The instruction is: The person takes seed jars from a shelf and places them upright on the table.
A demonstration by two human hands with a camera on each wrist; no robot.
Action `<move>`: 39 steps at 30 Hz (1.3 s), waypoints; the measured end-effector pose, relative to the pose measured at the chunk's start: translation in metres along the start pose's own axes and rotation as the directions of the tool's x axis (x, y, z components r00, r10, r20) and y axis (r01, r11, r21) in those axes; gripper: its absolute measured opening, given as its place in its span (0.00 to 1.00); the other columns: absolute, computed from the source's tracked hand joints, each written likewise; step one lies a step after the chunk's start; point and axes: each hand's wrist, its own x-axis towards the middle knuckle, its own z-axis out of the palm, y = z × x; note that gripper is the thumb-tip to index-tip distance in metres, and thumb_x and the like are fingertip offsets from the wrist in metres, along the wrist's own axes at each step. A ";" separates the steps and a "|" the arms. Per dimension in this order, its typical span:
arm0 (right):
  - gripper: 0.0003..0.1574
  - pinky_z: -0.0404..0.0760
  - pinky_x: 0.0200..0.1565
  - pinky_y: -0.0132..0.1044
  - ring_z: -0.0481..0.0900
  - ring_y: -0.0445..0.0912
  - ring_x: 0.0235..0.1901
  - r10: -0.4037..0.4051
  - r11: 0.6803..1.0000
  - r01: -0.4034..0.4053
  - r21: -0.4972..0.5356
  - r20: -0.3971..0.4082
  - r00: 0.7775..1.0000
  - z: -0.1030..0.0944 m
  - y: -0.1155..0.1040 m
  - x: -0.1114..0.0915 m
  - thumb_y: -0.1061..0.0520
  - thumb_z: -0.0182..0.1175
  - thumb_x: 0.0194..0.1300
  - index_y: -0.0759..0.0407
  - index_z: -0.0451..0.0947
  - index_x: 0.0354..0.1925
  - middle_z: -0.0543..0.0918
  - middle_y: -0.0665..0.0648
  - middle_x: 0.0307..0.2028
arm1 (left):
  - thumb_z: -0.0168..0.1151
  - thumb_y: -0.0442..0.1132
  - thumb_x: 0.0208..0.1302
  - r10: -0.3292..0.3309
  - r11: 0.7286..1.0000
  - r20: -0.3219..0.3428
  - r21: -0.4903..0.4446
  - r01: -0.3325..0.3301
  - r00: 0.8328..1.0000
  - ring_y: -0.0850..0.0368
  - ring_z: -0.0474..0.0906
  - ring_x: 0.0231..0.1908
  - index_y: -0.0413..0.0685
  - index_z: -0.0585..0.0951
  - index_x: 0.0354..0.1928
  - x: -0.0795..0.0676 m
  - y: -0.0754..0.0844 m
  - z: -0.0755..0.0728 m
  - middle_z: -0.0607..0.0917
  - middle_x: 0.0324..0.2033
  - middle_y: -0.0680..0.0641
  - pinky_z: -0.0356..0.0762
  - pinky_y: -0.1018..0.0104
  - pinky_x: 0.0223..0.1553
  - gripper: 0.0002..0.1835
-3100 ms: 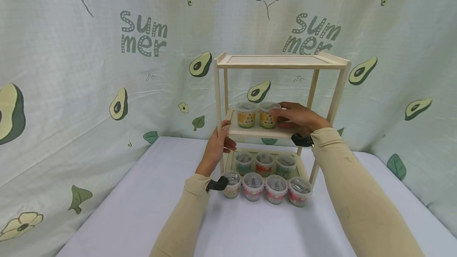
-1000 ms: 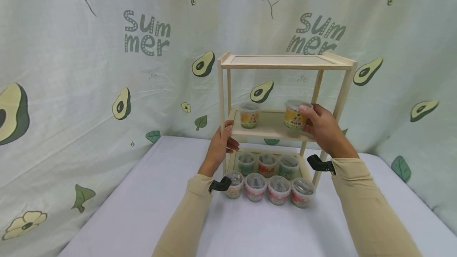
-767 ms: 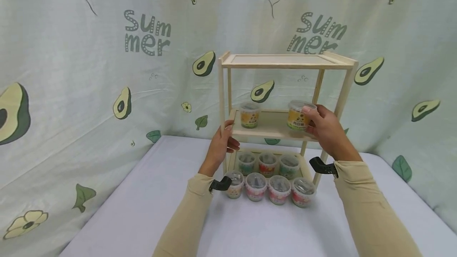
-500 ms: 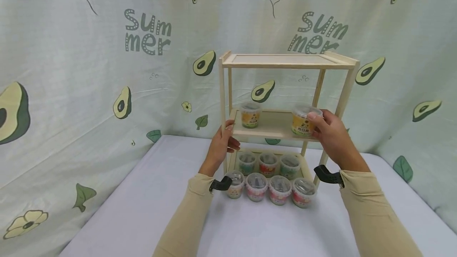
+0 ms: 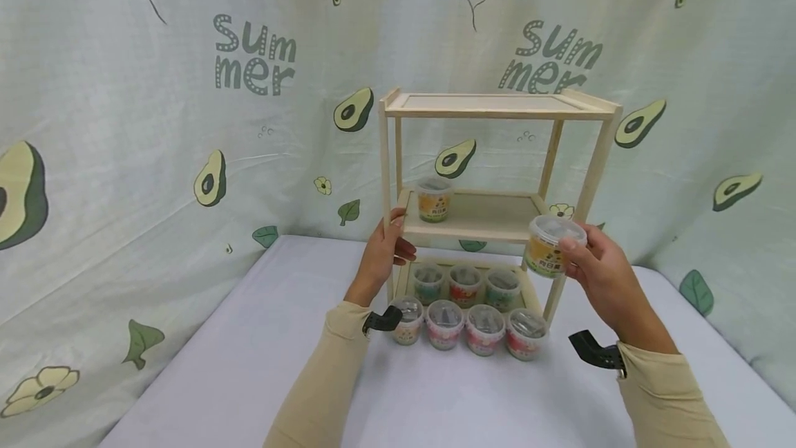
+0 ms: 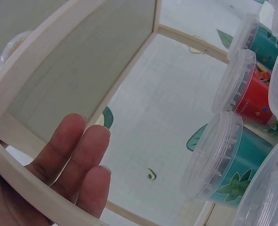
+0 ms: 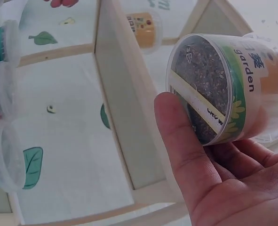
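My right hand (image 5: 606,278) grips a lidded clear plastic cup with a yellow-and-green label (image 5: 546,254), held in front of the shelf's right post, below the middle board's level. In the right wrist view, dark soil-like grains and a pale strip show through the base of this planting cup (image 7: 209,89); the thumb lies along its edge. My left hand (image 5: 381,254) holds the front left post (image 5: 384,157) of a wooden shelf, its fingertips (image 6: 92,146) reaching past the post. A matching yellow cup (image 5: 433,204) stands at the left of the middle board (image 5: 485,216).
On the bottom board stand two teal cups (image 5: 428,285) (image 5: 502,289) with a red cup (image 5: 464,287) between them. Several pink and pale cups (image 5: 444,327) line up on the white table (image 5: 249,365) before the shelf. A printed cloth (image 5: 149,157) hangs behind.
My right hand has taken the second yellow cup from beside its match on the middle board, moved it right, then down and out in front of the shelf. The left hand stays on the post.
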 end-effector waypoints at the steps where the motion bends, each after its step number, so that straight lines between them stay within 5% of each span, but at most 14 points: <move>1: 0.33 0.72 0.48 0.22 0.67 0.47 0.56 0.003 1.000 -0.003 -0.013 -0.005 1.000 -0.001 0.001 -0.002 0.50 0.46 0.80 0.62 0.52 0.73 0.65 0.58 0.61 | 0.41 0.59 0.79 0.001 1.000 -0.001 -0.001 -0.001 1.000 0.44 0.86 0.30 0.60 0.67 0.72 0.000 0.000 0.000 0.84 0.30 0.36 0.77 0.60 0.31 0.26; 5: 0.31 0.72 0.48 0.22 0.67 0.48 0.55 0.004 0.996 -0.004 -0.091 -0.008 1.000 -0.006 0.005 -0.007 0.50 0.46 0.81 0.62 0.53 0.72 0.66 0.58 0.60 | 0.42 0.59 0.79 -0.002 1.000 0.008 0.004 0.002 1.000 0.45 0.85 0.29 0.60 0.67 0.72 0.002 0.002 0.000 0.85 0.30 0.37 0.77 0.60 0.31 0.27; 18: 0.33 0.74 0.47 0.22 0.68 0.48 0.54 0.045 0.973 -0.034 -0.227 0.042 0.998 -0.025 0.014 -0.022 0.50 0.45 0.81 0.65 0.51 0.73 0.64 0.61 0.63 | 0.39 0.52 0.82 -0.016 1.000 0.062 -0.012 0.017 0.998 0.25 0.82 0.37 0.51 0.61 0.76 -0.001 0.014 -0.004 0.82 0.37 0.24 0.78 0.46 0.37 0.27; 24: 0.33 0.75 0.47 0.23 0.71 0.39 0.52 0.075 0.959 -0.053 -0.278 0.069 0.995 -0.031 0.020 -0.028 0.50 0.47 0.81 0.67 0.52 0.71 0.67 0.65 0.62 | 0.42 0.59 0.79 0.004 1.000 0.006 -0.010 -0.004 1.000 0.31 0.84 0.33 0.59 0.67 0.73 -0.002 0.004 -0.002 0.85 0.30 0.35 0.77 0.59 0.30 0.27; 31: 0.31 0.77 0.45 0.27 0.74 0.32 0.48 0.103 0.943 -0.070 -0.325 0.085 0.991 -0.039 0.031 -0.031 0.50 0.47 0.80 0.67 0.55 0.70 0.71 0.68 0.59 | 0.42 0.60 0.79 -0.014 1.000 0.008 -0.014 0.014 1.000 0.40 0.85 0.32 0.60 0.67 0.73 -0.003 0.003 -0.002 0.85 0.31 0.36 0.77 0.59 0.32 0.27; 39: 0.33 0.78 0.44 0.32 0.76 0.51 0.53 0.166 0.913 -0.122 -0.390 0.082 0.983 -0.046 0.041 -0.036 0.47 0.47 0.80 0.67 0.55 0.70 0.72 0.71 0.59 | 0.38 0.51 0.82 -0.045 0.999 0.061 -0.014 0.046 0.997 0.27 0.82 0.38 0.50 0.61 0.76 -0.002 0.005 -0.004 0.83 0.36 0.27 0.79 0.47 0.37 0.27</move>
